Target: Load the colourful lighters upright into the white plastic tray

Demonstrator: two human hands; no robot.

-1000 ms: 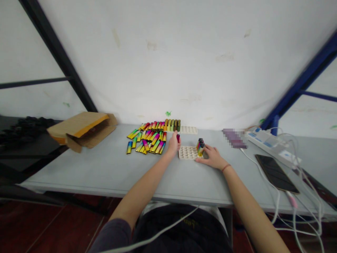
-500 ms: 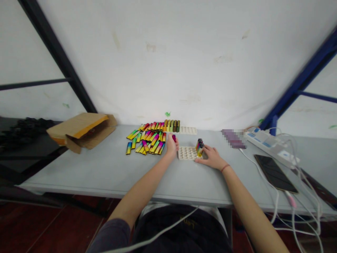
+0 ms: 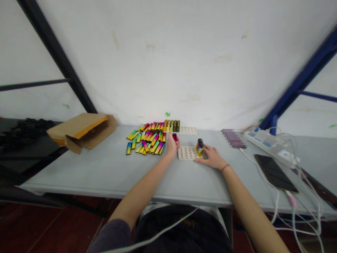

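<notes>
My left hand is closed around a small rainbow-coloured lighter, held upright just left of a white tray with round holes. A few lighters stand in the tray's right side. My right hand rests on the table at the tray's right edge, fingers curled against those standing lighters. A pile of loose rainbow lighters lies to the left of my left hand.
A second white tray and a row of standing lighters sit by the wall. An open cardboard box lies far left. At right are a power strip, a dark phone, white cables and a purple object.
My left hand with the lighter has shifted slightly left and back from the tray. My right hand has stayed at the tray's right edge.
</notes>
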